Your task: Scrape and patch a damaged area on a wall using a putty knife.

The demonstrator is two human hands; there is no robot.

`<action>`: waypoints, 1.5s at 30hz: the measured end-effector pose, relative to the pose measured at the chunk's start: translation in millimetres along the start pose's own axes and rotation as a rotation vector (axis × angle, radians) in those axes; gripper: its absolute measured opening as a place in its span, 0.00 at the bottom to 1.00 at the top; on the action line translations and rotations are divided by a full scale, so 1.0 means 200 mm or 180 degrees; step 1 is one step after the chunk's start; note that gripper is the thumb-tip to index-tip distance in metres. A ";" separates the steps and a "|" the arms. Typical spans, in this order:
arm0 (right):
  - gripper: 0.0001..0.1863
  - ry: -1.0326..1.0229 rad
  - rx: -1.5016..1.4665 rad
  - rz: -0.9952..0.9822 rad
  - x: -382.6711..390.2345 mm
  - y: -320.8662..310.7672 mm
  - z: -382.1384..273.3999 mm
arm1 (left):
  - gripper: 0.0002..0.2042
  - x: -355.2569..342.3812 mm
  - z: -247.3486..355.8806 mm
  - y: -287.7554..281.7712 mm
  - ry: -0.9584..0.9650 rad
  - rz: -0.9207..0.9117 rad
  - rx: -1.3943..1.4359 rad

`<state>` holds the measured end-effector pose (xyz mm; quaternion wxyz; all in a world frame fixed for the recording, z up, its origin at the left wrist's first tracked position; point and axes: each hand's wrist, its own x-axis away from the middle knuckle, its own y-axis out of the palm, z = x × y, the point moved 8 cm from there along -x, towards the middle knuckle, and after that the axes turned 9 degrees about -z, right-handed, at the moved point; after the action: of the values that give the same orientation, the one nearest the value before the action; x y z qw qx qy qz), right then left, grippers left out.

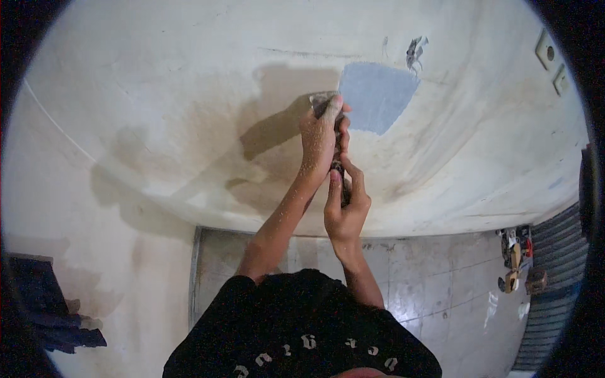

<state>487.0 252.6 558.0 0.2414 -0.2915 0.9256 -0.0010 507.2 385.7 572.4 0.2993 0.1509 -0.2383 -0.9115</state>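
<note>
Both hands are on a long, dark, dust-coated tool (pixel 338 165) that looks like a putty knife, with a flat, pale-edged end uppermost by the wall. My left hand (pixel 319 137) is wrapped around its upper part, thumb pointing up, with pale dust over hand and forearm. Lower down, my right hand (pixel 350 211) pinches the tool's lower end between thumb and fingers. Just right of the tool's top is a blue-grey patch (pixel 379 97) on the off-white wall (pixel 208 38). Fingers hide much of the tool; whether its end touches the wall I cannot tell.
Above the patch is a dark scraped mark (pixel 414 53). Wall sockets (pixel 547 50) sit at upper right. Tiled floor (pixel 435 277) lies below, with assorted items (pixel 513 257) beside a ribbed shutter (pixel 554 264). Dark cloth (pixel 50 305) hangs at lower left.
</note>
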 end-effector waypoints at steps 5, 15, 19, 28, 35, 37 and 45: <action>0.15 -0.0024 0.0255 0.0031 0.03 -0.02 0.06 | 0.14 -0.01 -0.05 -0.02 0.0018 0.0002 -0.0053; 0.14 -0.0179 0.0461 0.0026 0.02 -0.01 0.02 | 0.13 0.00 0.02 0.01 0.0037 0.0008 -0.0091; 0.14 -0.0091 0.0269 -0.0053 0.00 0.00 0.01 | 0.13 0.00 0.06 0.02 0.0274 -0.0053 -0.0194; 0.14 0.0164 0.0315 -0.0050 -0.01 -0.02 0.02 | 0.13 -0.01 0.01 0.01 0.0028 -0.0017 -0.0112; 0.15 -0.0245 0.0367 -0.0007 -0.04 -0.01 -0.08 | 0.14 -0.02 0.12 0.06 0.0197 -0.0083 -0.0148; 0.15 -0.0275 0.0354 -0.0020 -0.03 -0.01 -0.06 | 0.13 0.01 0.06 0.05 -0.0025 -0.0003 -0.0120; 0.14 -0.0465 0.0407 0.0097 -0.05 -0.02 -0.12 | 0.13 -0.02 0.11 0.07 0.0107 -0.0099 -0.0077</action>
<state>485.3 251.5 583.4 0.3263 -0.2607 0.9079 -0.0351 507.3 385.5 598.9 0.2909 0.1662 -0.2199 -0.9162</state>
